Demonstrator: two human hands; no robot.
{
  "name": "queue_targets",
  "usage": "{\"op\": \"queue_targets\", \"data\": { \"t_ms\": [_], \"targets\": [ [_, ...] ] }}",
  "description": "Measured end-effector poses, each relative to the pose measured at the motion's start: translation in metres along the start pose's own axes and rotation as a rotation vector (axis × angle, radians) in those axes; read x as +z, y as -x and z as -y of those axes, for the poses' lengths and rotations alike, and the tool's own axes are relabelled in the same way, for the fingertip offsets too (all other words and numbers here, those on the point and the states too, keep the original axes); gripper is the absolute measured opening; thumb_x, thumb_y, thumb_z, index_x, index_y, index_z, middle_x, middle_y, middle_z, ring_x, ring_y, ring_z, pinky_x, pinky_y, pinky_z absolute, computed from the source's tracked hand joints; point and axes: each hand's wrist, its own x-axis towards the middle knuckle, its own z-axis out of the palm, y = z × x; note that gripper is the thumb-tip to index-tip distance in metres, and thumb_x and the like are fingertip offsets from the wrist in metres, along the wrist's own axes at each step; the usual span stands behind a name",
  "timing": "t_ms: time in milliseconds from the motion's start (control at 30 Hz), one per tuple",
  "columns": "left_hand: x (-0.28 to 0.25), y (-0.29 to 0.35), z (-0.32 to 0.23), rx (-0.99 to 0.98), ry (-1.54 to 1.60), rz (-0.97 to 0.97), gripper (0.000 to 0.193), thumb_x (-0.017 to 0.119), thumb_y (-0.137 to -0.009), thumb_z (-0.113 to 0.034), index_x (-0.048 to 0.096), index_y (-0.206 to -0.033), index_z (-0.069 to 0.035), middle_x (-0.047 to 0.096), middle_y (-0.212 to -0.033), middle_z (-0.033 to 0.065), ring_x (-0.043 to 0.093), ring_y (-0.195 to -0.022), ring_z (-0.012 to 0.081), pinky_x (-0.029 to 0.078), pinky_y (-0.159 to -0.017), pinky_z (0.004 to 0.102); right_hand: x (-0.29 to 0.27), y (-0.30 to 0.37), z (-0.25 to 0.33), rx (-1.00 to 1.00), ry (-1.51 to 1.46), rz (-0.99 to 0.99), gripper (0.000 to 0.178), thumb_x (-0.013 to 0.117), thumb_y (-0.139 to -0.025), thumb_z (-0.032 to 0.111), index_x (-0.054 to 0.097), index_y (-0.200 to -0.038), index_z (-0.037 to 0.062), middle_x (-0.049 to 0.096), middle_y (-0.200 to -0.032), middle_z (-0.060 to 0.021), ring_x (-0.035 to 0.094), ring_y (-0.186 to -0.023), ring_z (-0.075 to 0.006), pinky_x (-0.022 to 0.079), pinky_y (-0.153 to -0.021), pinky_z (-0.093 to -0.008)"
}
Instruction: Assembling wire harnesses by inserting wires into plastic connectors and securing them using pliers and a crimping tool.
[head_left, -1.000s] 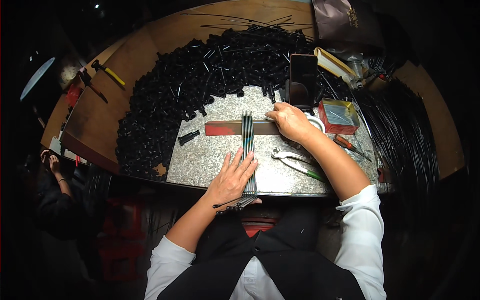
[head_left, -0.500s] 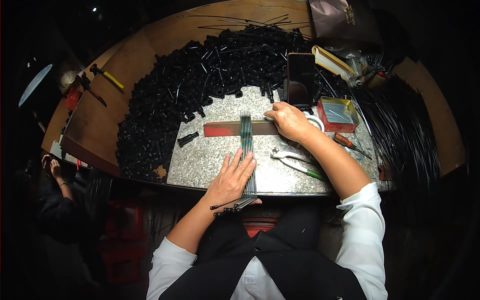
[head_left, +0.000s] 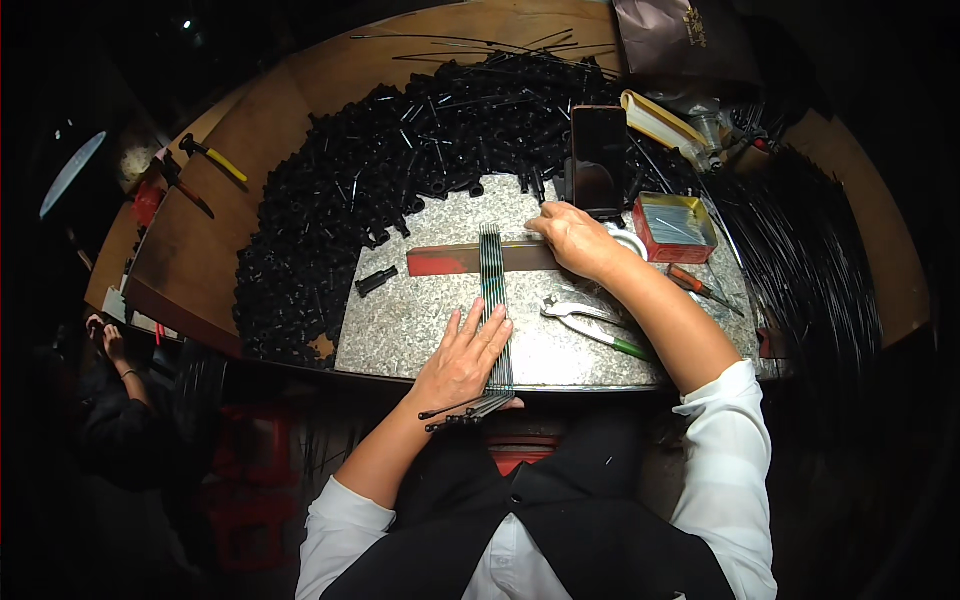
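Observation:
A row of thin dark metal rods (head_left: 495, 268) lies side by side across a flat reddish-brown bar (head_left: 440, 260). Their lower ends bend sideways past the table's front edge and carry black tips. My left hand (head_left: 463, 355) rests over the rods with fingers extended, a thumb tip showing below at the table edge. At the bar's right end, my right hand (head_left: 580, 243) is closed with curled fingers; what it pinches is hidden. Pliers (head_left: 590, 325) with a green handle lie below it. Left of the bar sits a short black tubular part (head_left: 376, 280).
Black plastic parts (head_left: 340, 170) heap around the speckled board (head_left: 390, 330). Behind my right hand stand a phone (head_left: 599, 160) and a red tin (head_left: 678, 225) of thin pins. A screwdriver (head_left: 700, 288) and long black rods (head_left: 810, 250) lie right. Another person's hands (head_left: 108, 340) show far left.
Both hands keep nearly the same place on the rods and at the bar's end. The view has shifted very slightly; nothing else visibly moves.

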Motion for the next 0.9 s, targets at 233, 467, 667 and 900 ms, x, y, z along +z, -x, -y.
{"op": "queue_targets", "data": {
  "t_ms": [233,467,667,900],
  "targets": [
    [-0.005,-0.003,-0.002,0.010,-0.014,0.025,0.098,0.059,-0.071,-0.067,0.038,-0.134,0.005,0.034,-0.142,0.0220,0.022,-0.136,0.0411,0.021,-0.108,0.0554,-0.008,0.002,-0.016,0.027,-0.061,0.054,0.010,0.055,-0.080,-0.001,0.062,-0.088,-0.0005,0.056,-0.088,-0.0174,0.058,-0.085,-0.0358,0.048,-0.075,-0.0403],
    [-0.003,-0.002,0.000,0.008,-0.005,0.026,0.098,0.059,-0.071,-0.067,0.038,-0.134,0.005,0.032,-0.143,0.0217,0.021,-0.137,0.0405,0.020,-0.109,0.0554,-0.007,0.001,-0.015,-0.016,-0.063,0.019,0.009,0.057,-0.079,0.000,0.062,-0.086,-0.0003,0.056,-0.088,-0.0157,0.058,-0.085,-0.0338,0.048,-0.074,-0.0398],
    [-0.003,-0.002,-0.001,0.011,0.008,0.011,0.100,0.060,-0.068,-0.069,0.040,-0.133,0.005,0.035,-0.142,0.0221,0.024,-0.134,0.0424,0.023,-0.106,0.0573,-0.009,0.001,-0.011,-0.035,-0.047,0.063,0.012,0.058,-0.078,0.000,0.063,-0.088,0.0004,0.056,-0.088,-0.0149,0.058,-0.087,-0.0330,0.048,-0.075,-0.0391],
    [-0.005,0.000,-0.002,0.006,0.026,0.013,0.105,0.060,-0.064,-0.070,0.039,-0.134,0.005,0.034,-0.143,0.0217,0.022,-0.136,0.0411,0.020,-0.108,0.0557,-0.012,-0.005,-0.004,-0.070,-0.132,0.069,0.012,0.057,-0.078,0.002,0.064,-0.088,0.0010,0.057,-0.085,-0.0145,0.059,-0.084,-0.0331,0.048,-0.075,-0.0394]
  ]
}}
